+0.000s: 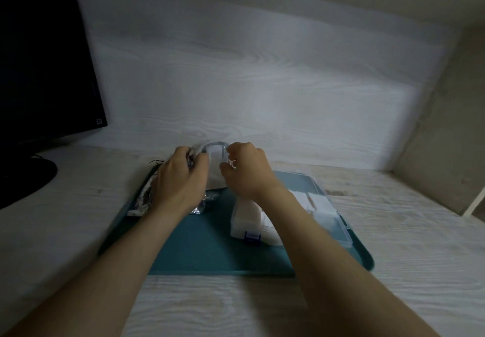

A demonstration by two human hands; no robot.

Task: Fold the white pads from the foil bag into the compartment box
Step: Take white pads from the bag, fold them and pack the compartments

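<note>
The left hand (pixel 181 176) curls its fingers round the foil bag (pixel 143 204) at the tray's (pixel 204 245) far left. The right hand (pixel 246 171) pinches a pad (pixel 215 174) at the bag's mouth. The box (pixel 244 218) sits on the tray's right.

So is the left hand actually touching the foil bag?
Touching. The head view shows the left hand with its fingers curled round the foil bag at its upper end, while the right hand pinches the white pad sticking out.

Left hand (pixel 181 179), right hand (pixel 249 171) — forearms (pixel 309 231) seemingly bare.
</note>
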